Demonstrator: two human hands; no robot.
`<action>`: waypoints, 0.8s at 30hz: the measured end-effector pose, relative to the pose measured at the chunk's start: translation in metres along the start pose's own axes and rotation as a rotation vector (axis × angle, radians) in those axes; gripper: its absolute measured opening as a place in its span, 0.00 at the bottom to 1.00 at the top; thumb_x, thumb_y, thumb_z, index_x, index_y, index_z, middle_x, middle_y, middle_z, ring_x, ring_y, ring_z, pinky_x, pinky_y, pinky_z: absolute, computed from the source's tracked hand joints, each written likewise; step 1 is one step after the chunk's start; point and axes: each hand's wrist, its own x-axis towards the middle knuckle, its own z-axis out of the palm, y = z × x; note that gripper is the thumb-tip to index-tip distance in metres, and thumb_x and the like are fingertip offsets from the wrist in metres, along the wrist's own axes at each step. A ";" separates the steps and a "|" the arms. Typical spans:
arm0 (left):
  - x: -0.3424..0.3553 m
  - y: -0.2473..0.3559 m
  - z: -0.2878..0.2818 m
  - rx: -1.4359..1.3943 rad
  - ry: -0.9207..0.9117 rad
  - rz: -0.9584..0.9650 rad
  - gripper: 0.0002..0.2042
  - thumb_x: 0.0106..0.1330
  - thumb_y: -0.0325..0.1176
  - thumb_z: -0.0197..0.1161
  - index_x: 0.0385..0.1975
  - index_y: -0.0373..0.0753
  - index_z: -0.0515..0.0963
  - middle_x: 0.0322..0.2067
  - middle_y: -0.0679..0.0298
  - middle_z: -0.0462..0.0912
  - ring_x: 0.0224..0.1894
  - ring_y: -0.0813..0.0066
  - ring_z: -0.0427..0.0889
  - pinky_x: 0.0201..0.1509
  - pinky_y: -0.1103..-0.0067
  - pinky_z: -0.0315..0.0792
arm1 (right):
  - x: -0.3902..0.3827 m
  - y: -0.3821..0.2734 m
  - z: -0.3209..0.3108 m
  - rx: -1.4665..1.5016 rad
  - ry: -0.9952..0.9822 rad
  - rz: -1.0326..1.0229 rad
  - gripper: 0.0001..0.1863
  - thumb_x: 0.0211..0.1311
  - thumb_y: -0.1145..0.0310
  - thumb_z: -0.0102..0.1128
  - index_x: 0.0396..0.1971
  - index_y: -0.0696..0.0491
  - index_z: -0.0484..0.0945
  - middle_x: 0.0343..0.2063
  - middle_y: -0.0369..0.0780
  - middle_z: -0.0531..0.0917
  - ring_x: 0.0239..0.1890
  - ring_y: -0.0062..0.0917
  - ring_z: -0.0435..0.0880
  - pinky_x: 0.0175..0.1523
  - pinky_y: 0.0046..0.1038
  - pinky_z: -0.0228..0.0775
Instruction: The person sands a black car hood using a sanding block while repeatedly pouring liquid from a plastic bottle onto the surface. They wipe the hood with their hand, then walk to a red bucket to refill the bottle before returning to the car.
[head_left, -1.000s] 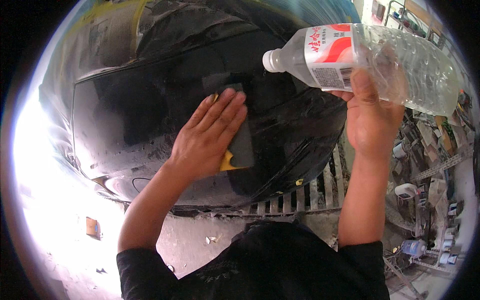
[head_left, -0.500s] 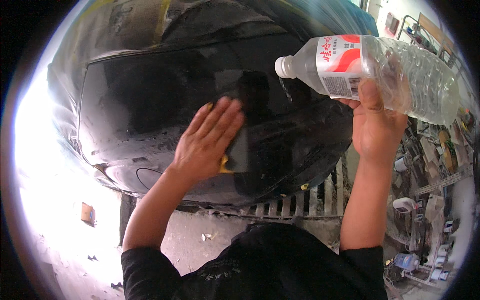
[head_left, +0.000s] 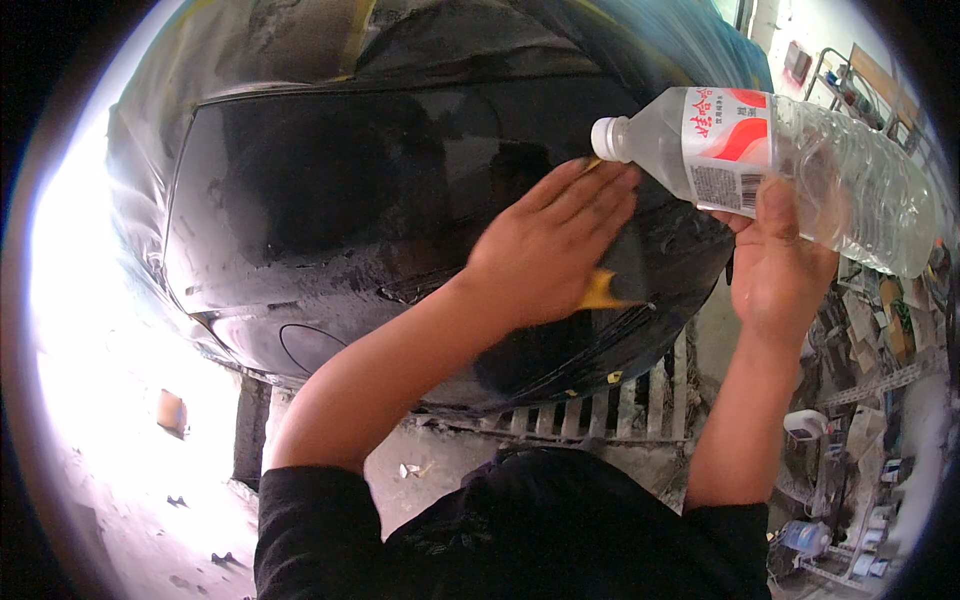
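Note:
A glossy, wet black car body panel (head_left: pixel 300 190) curves across the middle of the head view. On its right part my left hand (head_left: pixel 550 240) lies flat, fingers stretched and close together. Beneath the palm is a sheet of sandpaper (head_left: pixel 602 291), dark with yellow showing at its edge; most of it is hidden. My right hand (head_left: pixel 775 265) grips a clear plastic water bottle (head_left: pixel 850 170) with a red and white label, thumb on the near side. The bottle is tilted nearly sideways, its white cap pointing left, just above my left fingertips.
Plastic film (head_left: pixel 670 40) covers the car beyond the panel. A slatted floor grate (head_left: pixel 640 400) runs below its near edge. To the right, clutter includes a white jug (head_left: pixel 805 425) and a blue-tinted container (head_left: pixel 805 537). A small cardboard box (head_left: pixel 171 410) lies on the left floor.
My left hand has slid right across the panel with the sandpaper, close to the bottle's cap. The bottle has shifted slightly right and down. The thin water stream seen earlier no longer shows.

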 end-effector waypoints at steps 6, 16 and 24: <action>-0.103 -0.033 -0.003 -0.070 -0.078 -0.109 0.33 0.62 0.35 0.56 0.70 0.38 0.60 0.73 0.57 0.52 0.77 0.65 0.46 0.78 0.66 0.40 | -0.002 0.003 -0.003 -0.033 -0.030 -0.022 0.34 0.66 0.67 0.62 0.67 0.58 0.58 0.54 0.47 0.77 0.51 0.36 0.82 0.46 0.38 0.83; 0.012 0.011 0.008 -0.072 0.030 -0.042 0.28 0.64 0.39 0.49 0.65 0.34 0.66 0.68 0.56 0.64 0.72 0.64 0.59 0.77 0.65 0.45 | -0.004 0.002 -0.006 -0.007 -0.021 0.011 0.32 0.67 0.69 0.61 0.67 0.57 0.59 0.54 0.46 0.77 0.51 0.36 0.83 0.47 0.39 0.83; -0.103 -0.027 -0.003 0.049 -0.165 -0.071 0.34 0.60 0.38 0.59 0.69 0.38 0.61 0.73 0.57 0.54 0.76 0.66 0.48 0.79 0.66 0.40 | -0.005 0.002 -0.004 -0.011 -0.029 0.014 0.32 0.66 0.69 0.61 0.67 0.57 0.58 0.53 0.46 0.78 0.50 0.35 0.83 0.47 0.39 0.84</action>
